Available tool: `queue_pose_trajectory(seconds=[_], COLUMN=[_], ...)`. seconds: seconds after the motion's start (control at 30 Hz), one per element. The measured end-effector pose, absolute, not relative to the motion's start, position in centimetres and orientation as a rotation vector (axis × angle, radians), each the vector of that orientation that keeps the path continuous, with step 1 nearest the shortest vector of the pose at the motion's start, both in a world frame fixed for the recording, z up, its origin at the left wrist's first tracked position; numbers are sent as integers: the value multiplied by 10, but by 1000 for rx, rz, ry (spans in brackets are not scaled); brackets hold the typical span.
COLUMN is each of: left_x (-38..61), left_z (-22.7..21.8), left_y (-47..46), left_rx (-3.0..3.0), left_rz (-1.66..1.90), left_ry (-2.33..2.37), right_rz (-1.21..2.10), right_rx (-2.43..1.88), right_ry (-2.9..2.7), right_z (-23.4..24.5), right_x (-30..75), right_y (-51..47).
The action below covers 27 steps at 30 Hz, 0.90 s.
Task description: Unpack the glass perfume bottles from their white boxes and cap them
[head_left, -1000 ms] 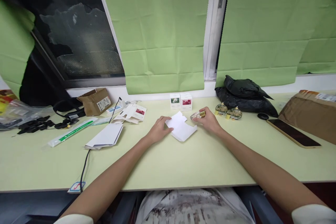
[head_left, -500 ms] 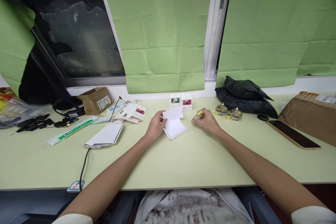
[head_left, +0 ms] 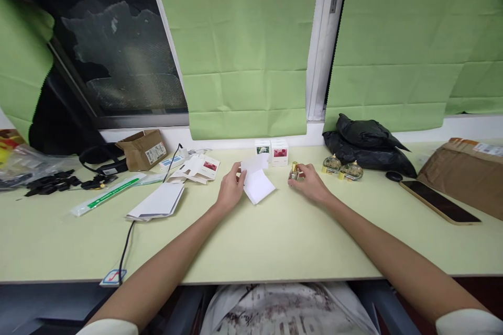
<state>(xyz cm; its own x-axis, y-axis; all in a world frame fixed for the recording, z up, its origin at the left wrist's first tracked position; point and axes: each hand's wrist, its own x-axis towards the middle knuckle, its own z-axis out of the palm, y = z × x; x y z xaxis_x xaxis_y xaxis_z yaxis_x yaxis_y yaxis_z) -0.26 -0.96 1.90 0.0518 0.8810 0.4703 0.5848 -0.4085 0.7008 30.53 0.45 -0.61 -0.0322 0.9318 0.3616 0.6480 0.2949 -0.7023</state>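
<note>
L hand [head_left: 230,187]: narrow grip, pinching L edge of folded white sheet [head_left: 259,187] above worktop [head_left: 283,243]. R hand [head_left: 310,183]: grip holding gold-capped glass btl [head_left: 293,171], approx. upright, at sheet's 3 o'clock, apart from it. Sm. printed boxes [head_left: 280,153] at sheet's 1 o'clock; two gold-trimmed btls [head_left: 352,170] at R hand's 2 o'clock; phone [head_left: 438,202] approx. 3 o'clock, further out.

Pinched white paper [head_left: 259,186] by its left edge in the left hand [head_left: 230,187], mid-frame. Held a gold-topped bottle [head_left: 293,171] roughly upright in the right hand [head_left: 310,182], just right of centre. Saw small boxes [head_left: 280,154] above the paper, round bottles [head_left: 352,170] and a phone [head_left: 438,202] toward the right, a carton [head_left: 142,151] toward the left.
</note>
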Motion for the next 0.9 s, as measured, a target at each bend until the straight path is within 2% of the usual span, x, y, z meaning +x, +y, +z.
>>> queue_pose_trajectory(seconds=[0.3, 0.43, 0.7, 0.9], left_x=[0, 0, 11, 17], left_z=[18, 15, 16, 11], left_y=[-6, -2, -10, -14], left_rx=[1790, 1727, 1483, 1345], left_rz=[1438, 1514, 1331, 1233], left_ry=[1338, 1307, 1253, 1175], right_rz=[412, 300, 26, 42], right_rx=[-1428, -1383, -1175, -1014], right_ry=[-1841, -1765, -1659, -1865], right_z=[-4, -3, 13, 20], right_x=[305, 302, 292, 283], right_y=[-3, -2, -16, -30])
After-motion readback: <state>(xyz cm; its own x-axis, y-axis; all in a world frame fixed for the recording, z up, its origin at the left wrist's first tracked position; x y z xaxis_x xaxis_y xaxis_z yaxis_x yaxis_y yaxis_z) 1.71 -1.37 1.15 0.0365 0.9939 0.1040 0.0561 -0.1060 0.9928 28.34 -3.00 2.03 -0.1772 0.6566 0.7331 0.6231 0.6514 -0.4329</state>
